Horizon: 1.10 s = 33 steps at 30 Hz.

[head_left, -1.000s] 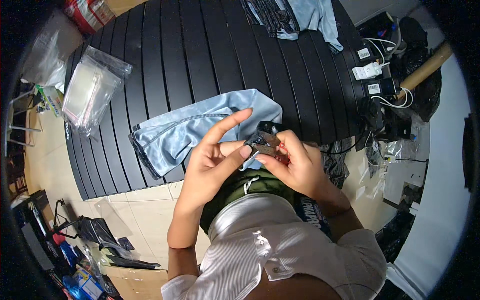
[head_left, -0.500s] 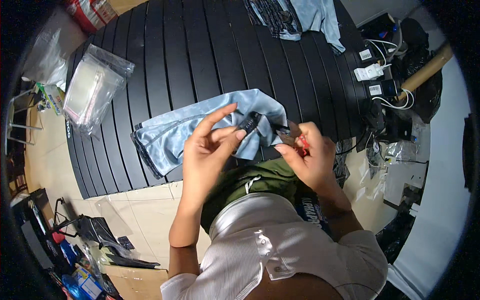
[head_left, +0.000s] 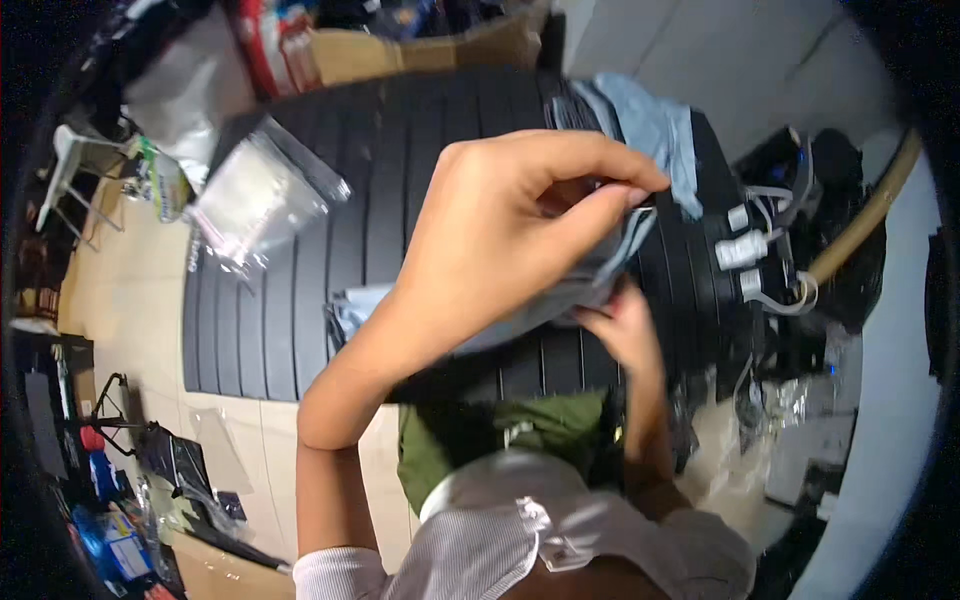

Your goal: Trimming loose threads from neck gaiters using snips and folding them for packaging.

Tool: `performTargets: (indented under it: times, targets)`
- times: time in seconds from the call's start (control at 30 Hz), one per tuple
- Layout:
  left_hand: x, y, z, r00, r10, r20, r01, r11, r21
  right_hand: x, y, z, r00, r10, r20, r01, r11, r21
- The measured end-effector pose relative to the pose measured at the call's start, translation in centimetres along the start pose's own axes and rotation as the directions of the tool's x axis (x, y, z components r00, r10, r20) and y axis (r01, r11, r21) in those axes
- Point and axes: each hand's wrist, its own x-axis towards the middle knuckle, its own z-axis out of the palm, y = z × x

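In the head view, the left hand [head_left: 500,220] is raised over the table [head_left: 270,330], its thumb and forefinger pinched together on an edge of the light blue garment [head_left: 535,315]; this grip seems to keep that edge lifted off the slats. The right hand [head_left: 632,335], blurred, is at the garment's near right side, apparently steadying it from below; whether its fingers are closed on the cloth cannot be told. The garment lies across the table's near part, partly hidden by the left forearm, its dark-trimmed end reaching out to the left.

Counted, there are two hands and one garment between them. One heap of similar blue clothing [head_left: 655,135] sits at the far edge, probably set there out of the hands' way; its pieces cannot be counted. One batch of clear plastic bags [head_left: 255,200] lies at the left, number unclear. One white plug [head_left: 742,250] is at the right.
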Motion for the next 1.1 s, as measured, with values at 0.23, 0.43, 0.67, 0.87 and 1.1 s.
performTargets:
  times: [0.23,0.43,0.67,0.87,1.1]
  targets:
    - [0.1,3.4,-3.8,0.983,0.029,-0.182,-0.05,0.993,-0.111,5.4,-15.8,-10.0,0.806,-0.585,-0.096,0.583,0.811,-0.048]
    - [-5.0,-4.8,-4.1,0.802,-0.372,-0.467,0.156,0.885,-0.438,9.6,-18.6,-2.0,0.58,-0.787,-0.213,0.765,0.615,-0.192]
    - [-17.0,-13.5,-6.6,0.524,-0.646,-0.555,0.57,0.75,-0.335,2.3,-0.6,3.2,0.915,-0.278,0.293,0.382,0.362,-0.85]
    - [-21.0,-11.1,-7.9,0.547,-0.818,-0.18,0.76,0.575,-0.304,1.1,-3.0,-1.5,0.908,-0.169,0.383,0.417,0.448,-0.791]
    - [-20.8,-11.1,-4.6,0.619,-0.762,-0.191,0.547,0.593,-0.591,4.2,-7.4,-3.6,0.93,-0.306,0.202,0.365,0.722,-0.588]
